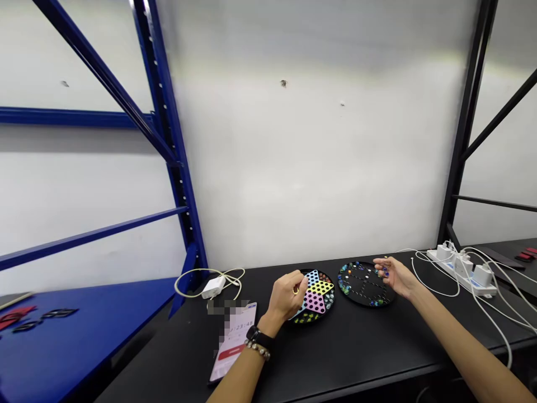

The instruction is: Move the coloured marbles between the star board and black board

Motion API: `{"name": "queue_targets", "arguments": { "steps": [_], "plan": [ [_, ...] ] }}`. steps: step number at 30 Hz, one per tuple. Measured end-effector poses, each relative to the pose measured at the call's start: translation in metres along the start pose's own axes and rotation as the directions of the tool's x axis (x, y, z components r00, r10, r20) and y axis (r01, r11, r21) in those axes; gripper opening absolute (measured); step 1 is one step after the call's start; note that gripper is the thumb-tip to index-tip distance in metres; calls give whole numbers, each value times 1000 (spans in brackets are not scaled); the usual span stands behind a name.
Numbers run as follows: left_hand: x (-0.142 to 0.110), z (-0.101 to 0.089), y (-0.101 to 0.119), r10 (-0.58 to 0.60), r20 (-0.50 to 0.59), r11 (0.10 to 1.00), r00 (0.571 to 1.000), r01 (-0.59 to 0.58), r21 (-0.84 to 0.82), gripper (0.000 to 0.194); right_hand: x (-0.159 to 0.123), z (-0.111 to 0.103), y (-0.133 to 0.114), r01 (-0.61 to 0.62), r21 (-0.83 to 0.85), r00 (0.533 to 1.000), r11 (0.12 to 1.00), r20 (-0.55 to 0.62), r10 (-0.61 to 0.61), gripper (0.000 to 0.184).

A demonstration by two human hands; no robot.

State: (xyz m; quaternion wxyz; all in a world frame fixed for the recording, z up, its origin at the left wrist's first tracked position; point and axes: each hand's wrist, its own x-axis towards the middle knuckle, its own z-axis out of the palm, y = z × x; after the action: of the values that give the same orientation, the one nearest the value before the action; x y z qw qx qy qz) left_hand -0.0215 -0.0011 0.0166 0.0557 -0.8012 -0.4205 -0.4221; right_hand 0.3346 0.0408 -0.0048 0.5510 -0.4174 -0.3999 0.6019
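My left hand (286,295) is closed over the left part of a Chinese checkers board (315,302). Its curled fingers hide whatever they may hold. The round board has a star of pastel points with dark holes, and coloured marbles lie in the black rim around it. Just to the right lies a round black tray (364,291) with loose glass marbles (345,289), mostly blue and green, along its edge. Over that tray's right side my right hand (396,277) is raised, palm turned left and fingers bent around what looks like a dark blue marble (386,273).
A phone (235,341) showing a timer lies left of my left forearm. Behind it are a white charger (213,286) and its looped cable. To the right, a white power strip (464,272) trails several cables over the black table (356,347). A blue rack post (176,140) rises at left.
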Motion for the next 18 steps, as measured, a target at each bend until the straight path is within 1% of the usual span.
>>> {"name": "queue_targets", "arguments": {
  "steps": [1,2,3,4,5,6,7,8,9,10,11,12,13,14,15,16,17,18],
  "plan": [
    [0,0,0,-1,0,1000,1000,1,-1,39,-2,2,2,-28,-80,999,996,15,29,16],
    [0,0,0,-3,0,1000,1000,3,-3,39,-4,5,5,-41,-199,998,979,33,48,18],
    [0,0,0,-3,-2,1000,1000,3,-3,39,-7,7,8,-29,-346,997,938,59,53,22],
    [0,0,0,-3,-2,1000,1000,3,-3,39,-11,9,11,12,-504,994,864,96,42,25],
    [0,0,0,-2,-1,1000,1000,2,-1,39,-15,12,13,75,-650,990,756,138,20,26],
    [0,0,0,-2,0,1000,1000,2,1,39,-20,15,15,142,-767,984,626,178,-5,25],
    [-1,0,0,-2,3,1000,1000,2,2,39,-25,17,16,194,-848,978,492,209,-27,23],
    [-1,0,0,-1,4,1000,1000,1,3,40,-29,20,17,226,-898,973,377,228,-39,20],
    [-1,0,0,-1,5,1000,1000,1,3,40,-33,22,18,237,-927,971,291,236,-39,17],
    [-1,1,0,-2,5,1000,1000,2,4,40,-36,23,20,236,-942,971,238,236,-28,16],
    [-1,1,0,-2,3,1000,1000,2,5,40,-38,24,21,234,-949,972,212,236,-16,15],
    [-1,1,-1,-2,3,1000,1000,2,6,40,-38,24,22,234,-949,971,210,238,-8,17],
    [-1,1,-1,-3,3,1000,1000,3,7,40,-37,24,23,237,-943,970,233,242,-8,19],
    [-1,2,-1,-4,3,1000,1000,4,9,40,-35,23,24,242,-927,969,285,248,-17,22],
    [-1,2,-1,-4,2,1000,1000,4,11,40,-33,22,25,244,-896,968,371,250,-31,26],
    [-1,2,-1,-4,2,1000,1000,4,13,40,-29,22,24,234,-838,969,492,244,-47,32],
    [-1,2,-1,-4,1,1000,1000,4,15,40,-25,22,23,207,-740,973,640,223,-57,36],
    [-1,2,0,-4,2,1000,1000,4,15,40,-20,23,21,164,-595,980,787,193,-58,38]
  ]
}}
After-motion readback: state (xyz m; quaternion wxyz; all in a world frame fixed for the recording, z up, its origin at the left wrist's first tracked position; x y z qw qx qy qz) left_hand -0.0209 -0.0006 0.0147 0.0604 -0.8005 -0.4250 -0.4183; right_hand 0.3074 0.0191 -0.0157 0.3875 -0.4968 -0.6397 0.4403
